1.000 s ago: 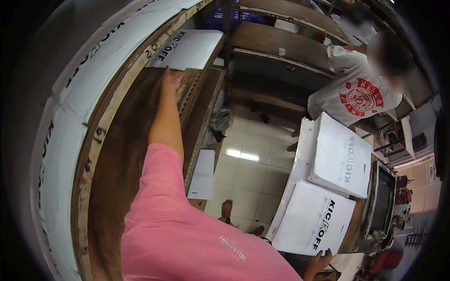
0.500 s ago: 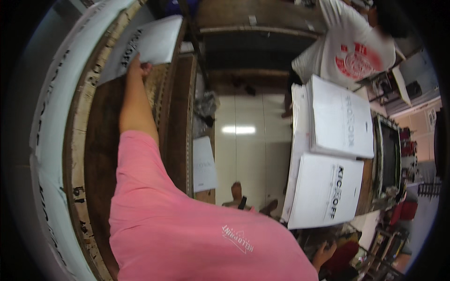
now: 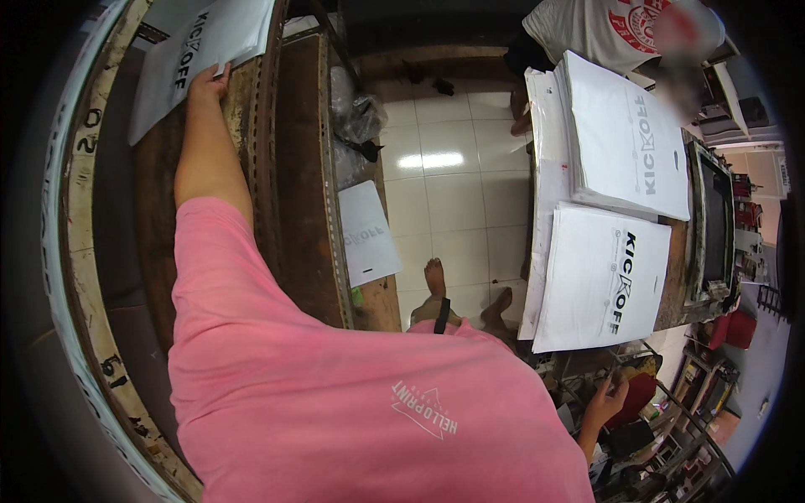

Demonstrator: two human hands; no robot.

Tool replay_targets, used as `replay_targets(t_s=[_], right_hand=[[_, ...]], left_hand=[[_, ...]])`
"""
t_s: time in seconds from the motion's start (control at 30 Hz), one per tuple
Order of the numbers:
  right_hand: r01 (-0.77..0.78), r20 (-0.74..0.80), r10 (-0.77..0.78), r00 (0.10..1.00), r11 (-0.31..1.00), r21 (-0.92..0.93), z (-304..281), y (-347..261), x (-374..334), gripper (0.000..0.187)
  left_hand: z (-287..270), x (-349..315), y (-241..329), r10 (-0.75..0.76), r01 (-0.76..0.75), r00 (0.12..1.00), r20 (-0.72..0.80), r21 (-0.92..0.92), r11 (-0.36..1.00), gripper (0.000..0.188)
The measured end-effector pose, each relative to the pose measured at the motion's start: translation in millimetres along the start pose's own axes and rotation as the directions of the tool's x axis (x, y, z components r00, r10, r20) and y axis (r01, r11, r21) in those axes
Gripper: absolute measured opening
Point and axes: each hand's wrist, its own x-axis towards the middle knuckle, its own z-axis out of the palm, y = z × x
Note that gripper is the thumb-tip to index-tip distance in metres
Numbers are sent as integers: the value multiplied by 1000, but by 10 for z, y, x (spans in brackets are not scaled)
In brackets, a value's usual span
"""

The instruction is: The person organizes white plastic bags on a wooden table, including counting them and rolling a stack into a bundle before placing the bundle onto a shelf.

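Note:
My left hand (image 3: 210, 82) is stretched far out to the upper left, its fingers closed on the near edge of a flat white sheet (image 3: 220, 32) with dark lettering. The sheet lies on a long brown wooden table (image 3: 189, 180); its far end runs out of view. Down at the lower right, my right hand (image 3: 605, 401) hangs in the air with loosely bent fingers apart and nothing seen in them. A stack of similar white printed sheets (image 3: 625, 138) is on the right, with a smaller pile (image 3: 602, 281) in front of it.
A dark framed screen (image 3: 715, 220) stands beyond the stacks. On a low shelf lies another white sheet (image 3: 369, 235), near crumpled clear plastic (image 3: 362, 117). A person in a white printed shirt (image 3: 579, 33) is at the upper right. Pale floor tiles (image 3: 453, 201) run between the tables.
The view has shifted, so the stacks and my left hand appear higher. My left hand stays at the sheet's edge. My right hand has come up further into view.

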Motion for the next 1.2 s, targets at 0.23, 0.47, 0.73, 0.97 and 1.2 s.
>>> replay_targets(t_s=[0.23,0.47,0.73,0.97,1.2], right_hand=[[183,228,-290,930,899,397,605,-1514,1028,40],[-442,719,-584,376,569,693,2297,-3764,1055,76],[-895,911,-402,-94,436,100,3304,-4721,33,123],[-966,892,-452,-26,240,93,4091,-4819,-561,117],[-961,695,-709,-119,-93,-260,4579,-4848,-939,118]], left_hand=[[-496,-765,-218,80,-92,991,-109,-112,989,37],[-731,-2721,-678,96,-132,985,-145,-264,955,32],[-739,-4608,-1133,0,-40,992,-128,-307,951,34],[-790,-4936,-979,70,-115,974,-216,-204,972,37],[-830,-4994,-877,58,-115,970,-235,-235,965,37]])
